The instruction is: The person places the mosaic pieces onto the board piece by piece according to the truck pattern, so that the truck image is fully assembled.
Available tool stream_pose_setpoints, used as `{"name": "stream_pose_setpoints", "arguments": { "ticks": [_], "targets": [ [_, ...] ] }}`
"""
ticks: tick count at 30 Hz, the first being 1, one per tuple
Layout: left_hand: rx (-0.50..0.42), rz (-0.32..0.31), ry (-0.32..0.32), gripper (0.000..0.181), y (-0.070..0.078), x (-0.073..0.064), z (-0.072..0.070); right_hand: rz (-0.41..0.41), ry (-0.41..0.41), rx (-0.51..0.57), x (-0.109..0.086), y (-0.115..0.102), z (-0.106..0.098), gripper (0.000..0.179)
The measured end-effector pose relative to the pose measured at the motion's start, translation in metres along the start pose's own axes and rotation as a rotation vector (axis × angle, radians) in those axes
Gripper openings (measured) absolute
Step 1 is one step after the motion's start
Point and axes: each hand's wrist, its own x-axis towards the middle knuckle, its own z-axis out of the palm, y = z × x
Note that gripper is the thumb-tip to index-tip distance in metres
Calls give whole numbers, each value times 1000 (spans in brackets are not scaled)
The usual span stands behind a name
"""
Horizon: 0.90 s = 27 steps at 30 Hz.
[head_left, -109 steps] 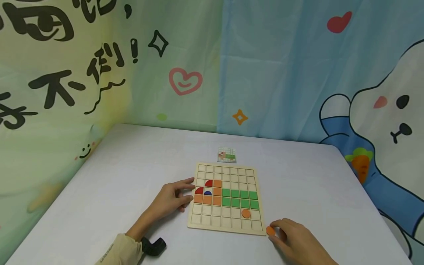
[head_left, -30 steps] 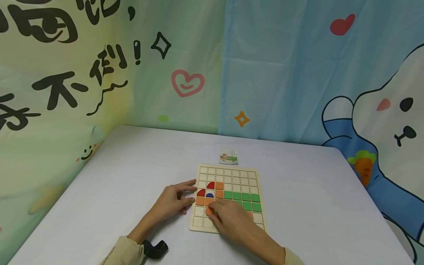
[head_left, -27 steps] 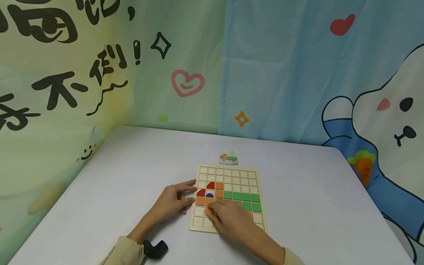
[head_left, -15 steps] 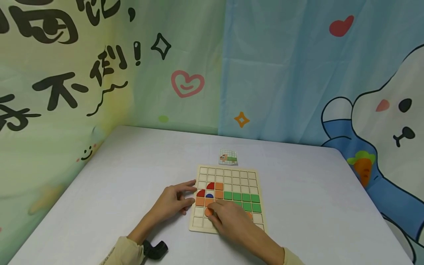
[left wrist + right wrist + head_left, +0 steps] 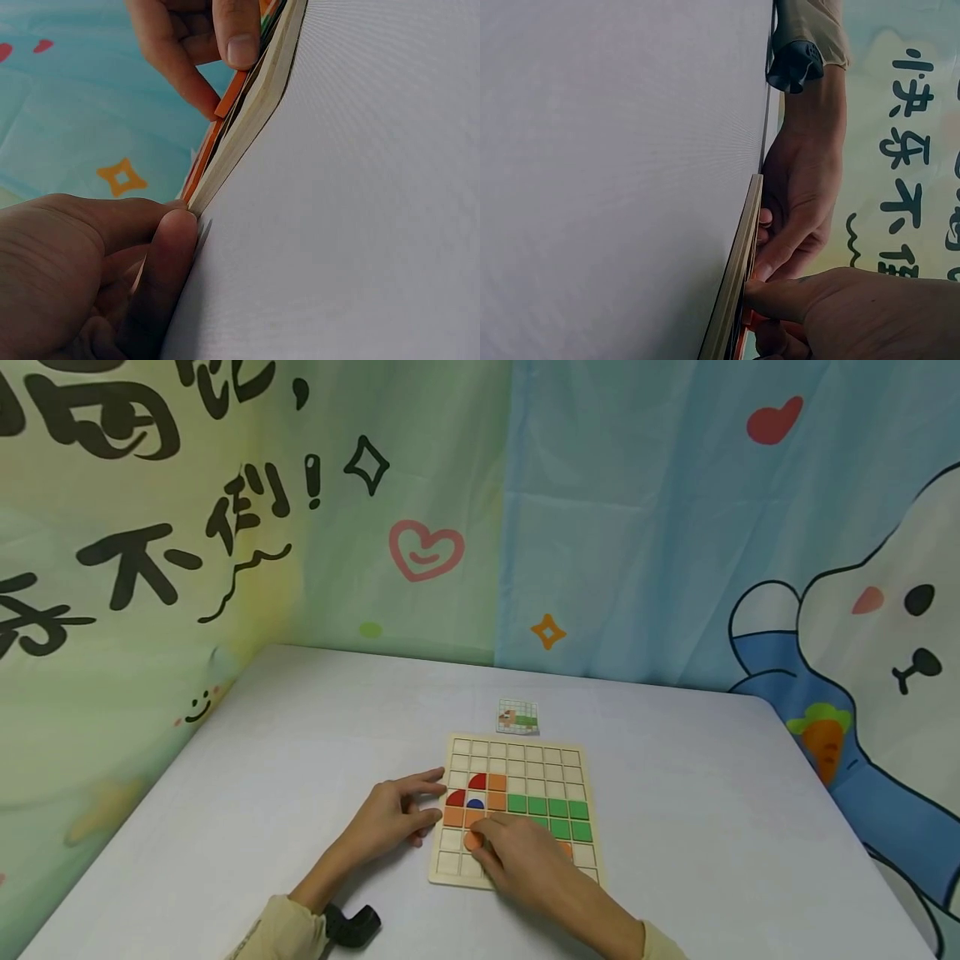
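Note:
A pale wooden grid board [image 5: 517, 740] lies on the table, bearing green squares [image 5: 558, 808], orange squares [image 5: 497, 782], two red quarter-circles [image 5: 477, 782] and a blue half-circle [image 5: 475, 804]. My right hand [image 5: 528, 860] reaches over its lower part and pinches an orange disc [image 5: 472, 841] by thumb and forefinger, at a cell below the orange row. In the left wrist view the disc [image 5: 230, 94] shows edge-on, close over the board. My left hand [image 5: 384, 818] touches the board's left edge with thumb and fingertips. The right hand covers several cells and most of a second orange disc.
A small pattern card [image 5: 517, 717] lies just beyond the board's far edge. A black wrist device [image 5: 352, 927] sticks out at the left cuff. Printed curtains [image 5: 637, 527] stand behind and beside the white table [image 5: 712, 793].
Since the oldest frame my right hand has carried the orange disc from the board's lower right corner leftward over the board. Through the last second both hands stay nearly still.

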Motion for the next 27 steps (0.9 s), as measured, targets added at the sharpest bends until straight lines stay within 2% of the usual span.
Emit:
{"name": "stream_pose_setpoints", "arguments": {
  "ticks": [10,17,20,27],
  "targets": [
    [16,-13,-2,38,0,2,1,3,-3,8,1,1,0,14],
    [13,1,-2,37,-2,4,1,15,-11,15,0,1,-2,14],
    [14,2,0,37,-2,4,1,46,-28,38,-1,1,-5,13],
    [16,-21,-1,38,0,4,1,176,-43,74,-13,12,-18,22]
  ]
}}
